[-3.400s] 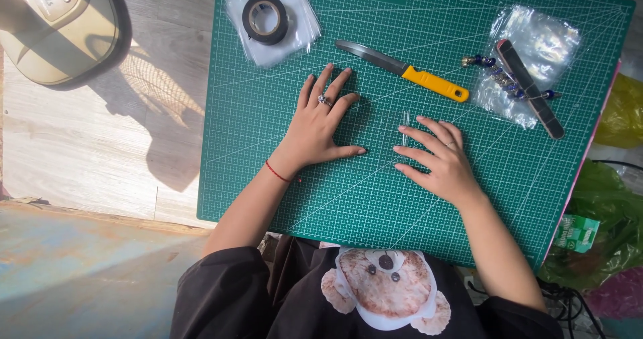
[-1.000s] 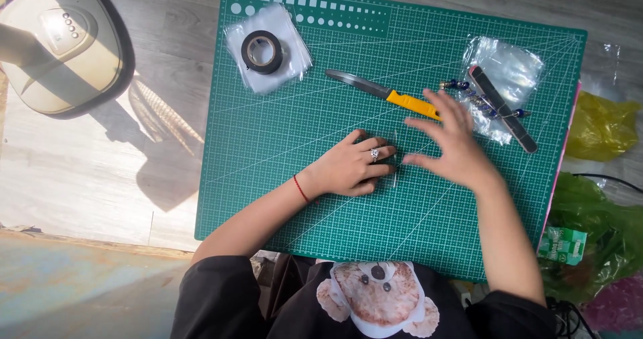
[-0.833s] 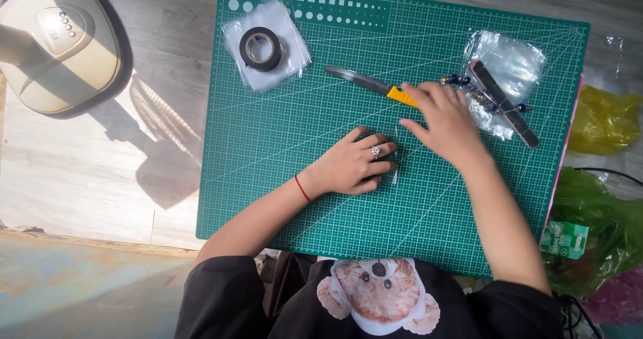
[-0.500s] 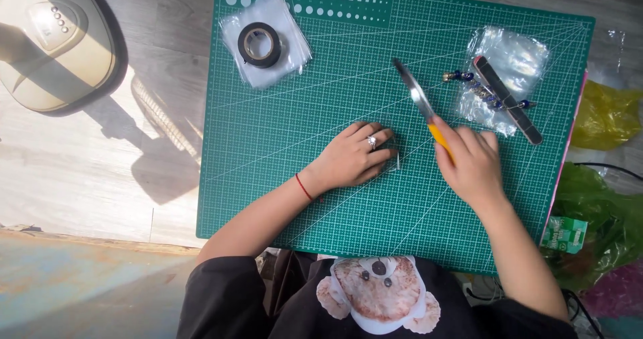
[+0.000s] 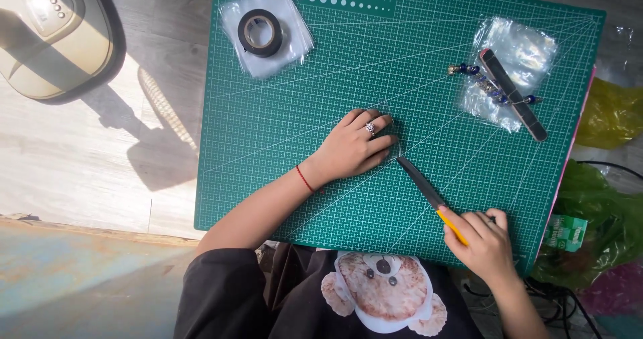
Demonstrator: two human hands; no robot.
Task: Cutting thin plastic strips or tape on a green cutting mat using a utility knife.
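While the left hand (image 5: 355,148) lies flat on the green cutting mat (image 5: 281,178), near the middle of it, its fingers press down on something small and clear that I cannot make out well; it looks like a thin transparent piece just at the fingertips. The hand is not clenched; the fingers are together and bent a little, probably to keep that small piece from sliding. There is a ring on one finger and a thin red string around the wrist.

The right hand (image 5: 485,242) is closed around the yellow handle of a knife (image 5: 429,191), near the bottom edge of the mat. The dark blade points up and to the left, and its tip comes very close to the left fingertips, so I judge the knife is held low and slanted in order to reach the pressed piece.

The mat is smooth, with a fine white grid and diagonal lines. Near its top left corner a roll of black tape (image 5: 260,33) sits on a clear plastic bag (image 5: 295,17). Near the top right corner another crinkled clear bag (image 5: 522,44) lies under a long dark nail file (image 5: 514,95) and a string of blue beads (image 5: 479,78). The mat rests on a pale wooden floor (image 5: 80,171). A rounded beige device (image 5: 50,34) stands beyond the top left corner, and green and yellow plastic bags (image 5: 603,205) lie past the right edge.
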